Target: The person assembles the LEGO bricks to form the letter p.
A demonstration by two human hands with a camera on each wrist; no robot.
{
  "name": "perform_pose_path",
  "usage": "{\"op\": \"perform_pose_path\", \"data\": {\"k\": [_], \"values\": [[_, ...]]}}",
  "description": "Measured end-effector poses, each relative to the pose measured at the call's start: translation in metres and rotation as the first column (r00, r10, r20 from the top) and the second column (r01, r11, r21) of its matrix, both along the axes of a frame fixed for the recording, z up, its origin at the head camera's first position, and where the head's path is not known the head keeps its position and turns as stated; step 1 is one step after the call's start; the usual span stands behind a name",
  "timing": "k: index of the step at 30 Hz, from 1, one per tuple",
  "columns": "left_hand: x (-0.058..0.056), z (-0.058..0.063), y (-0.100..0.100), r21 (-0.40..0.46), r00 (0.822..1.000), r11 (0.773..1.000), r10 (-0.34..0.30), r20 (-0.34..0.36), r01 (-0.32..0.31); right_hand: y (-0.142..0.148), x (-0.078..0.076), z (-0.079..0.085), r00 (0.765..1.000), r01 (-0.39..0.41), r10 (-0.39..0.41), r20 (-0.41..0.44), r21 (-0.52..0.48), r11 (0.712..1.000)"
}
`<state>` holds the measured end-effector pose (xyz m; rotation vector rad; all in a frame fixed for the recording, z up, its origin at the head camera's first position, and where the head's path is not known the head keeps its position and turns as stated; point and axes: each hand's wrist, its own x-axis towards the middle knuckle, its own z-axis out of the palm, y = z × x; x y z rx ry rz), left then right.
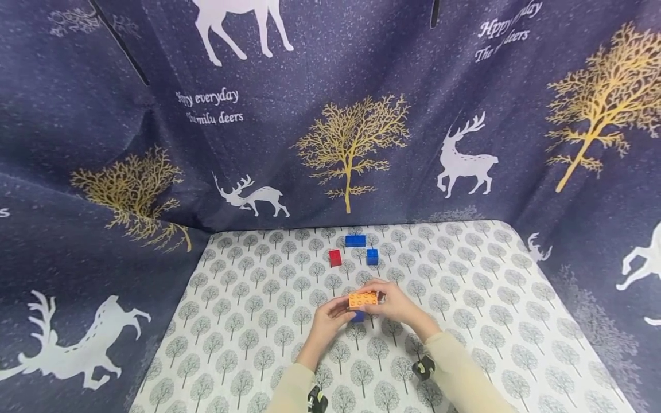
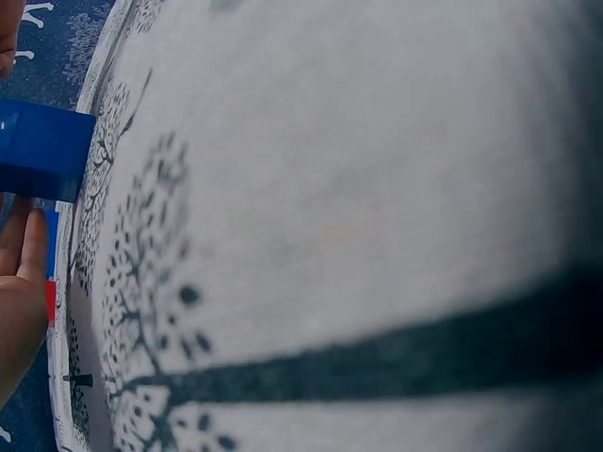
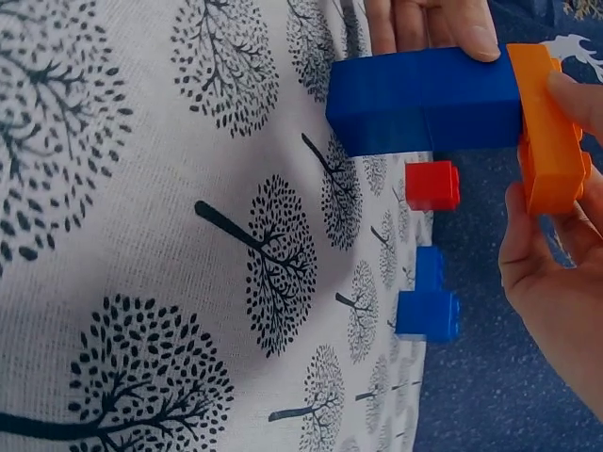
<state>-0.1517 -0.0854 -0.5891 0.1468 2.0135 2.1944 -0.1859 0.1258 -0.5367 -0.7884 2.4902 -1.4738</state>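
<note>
My left hand (image 1: 326,321) grips a tall blue stack of toy building bricks (image 3: 424,102), its thumb lying along the near side. A seam across the middle of the stack shows in the right wrist view. At the upper end, my right hand (image 1: 396,302) pinches an orange brick (image 1: 363,299) between thumb and fingers, its studs facing up. The orange brick lies right against the stack's top and sticks out past one side. From the head view, the orange brick and the fingers hide most of the blue stack.
Beyond the hands lie a red brick (image 1: 335,258), a small blue brick (image 1: 372,257) and a longer blue brick (image 1: 355,241) near the table's back edge. A white cloth with tree prints (image 1: 248,344) covers the table. Dark blue curtains (image 1: 320,69) hang behind and at the sides.
</note>
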Motion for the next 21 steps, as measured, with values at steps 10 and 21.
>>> {"op": "perform_pose_path", "data": {"k": [10, 21], "values": [[0.009, 0.024, -0.002, -0.042, 1.000, 0.999, -0.009, -0.010, 0.009, -0.003, -0.002, -0.002, 1.000, 0.007, -0.007, -0.001, 0.021, 1.000], [0.000, 0.004, -0.001, -0.028, 0.993, 0.999, -0.030, -0.117, 0.027, -0.002, -0.001, 0.001, 1.000, -0.018, 0.018, -0.019, 0.005, 1.000]]}}
